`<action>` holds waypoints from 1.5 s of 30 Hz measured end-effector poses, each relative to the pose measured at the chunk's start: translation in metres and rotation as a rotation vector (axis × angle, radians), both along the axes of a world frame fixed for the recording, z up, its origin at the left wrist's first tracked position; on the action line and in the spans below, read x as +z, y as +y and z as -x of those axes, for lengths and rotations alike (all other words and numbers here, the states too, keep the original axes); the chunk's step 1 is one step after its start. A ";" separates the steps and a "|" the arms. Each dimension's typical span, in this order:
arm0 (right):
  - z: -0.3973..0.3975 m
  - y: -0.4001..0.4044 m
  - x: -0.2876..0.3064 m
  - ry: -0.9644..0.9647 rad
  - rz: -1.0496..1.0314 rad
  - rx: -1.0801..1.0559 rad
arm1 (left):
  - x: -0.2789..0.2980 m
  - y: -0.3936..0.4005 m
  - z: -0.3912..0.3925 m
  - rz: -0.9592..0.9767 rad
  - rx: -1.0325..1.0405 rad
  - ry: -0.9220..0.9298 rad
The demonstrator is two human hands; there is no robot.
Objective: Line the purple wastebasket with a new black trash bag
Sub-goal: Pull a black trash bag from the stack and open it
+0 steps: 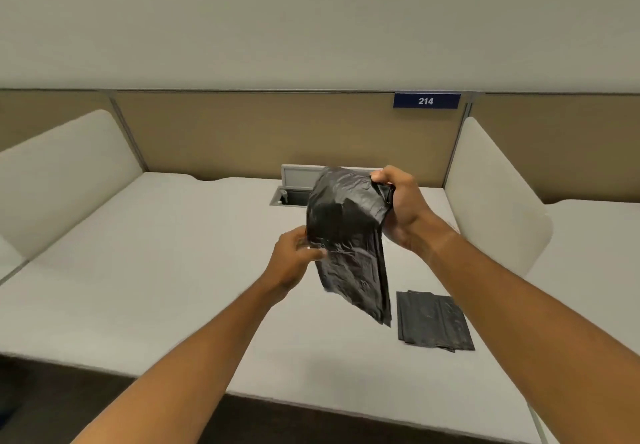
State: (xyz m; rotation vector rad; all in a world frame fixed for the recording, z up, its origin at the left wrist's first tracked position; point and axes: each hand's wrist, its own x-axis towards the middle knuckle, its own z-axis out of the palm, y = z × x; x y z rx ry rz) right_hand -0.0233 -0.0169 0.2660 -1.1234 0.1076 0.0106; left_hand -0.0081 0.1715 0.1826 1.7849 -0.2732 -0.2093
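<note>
Two hands (294,256) (401,206) hold one bag (346,235) (black).

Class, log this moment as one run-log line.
left hand: grips black trash bag | right hand: grips bag top | bag: above desk, partly unfolded | purple wastebasket: unseen

black trash bag (346,235) held above desk (173,253), right hand (403,208) gripping top edge, left hand (294,256) pinching left side, folded bag stack (434,320) flat near desk's right edge, sign "214" (426,101) on partition
</note>
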 end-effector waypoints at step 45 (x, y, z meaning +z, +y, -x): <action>0.146 0.300 -0.054 -0.262 0.846 0.165 | 0.035 0.264 0.172 0.107 0.370 -0.023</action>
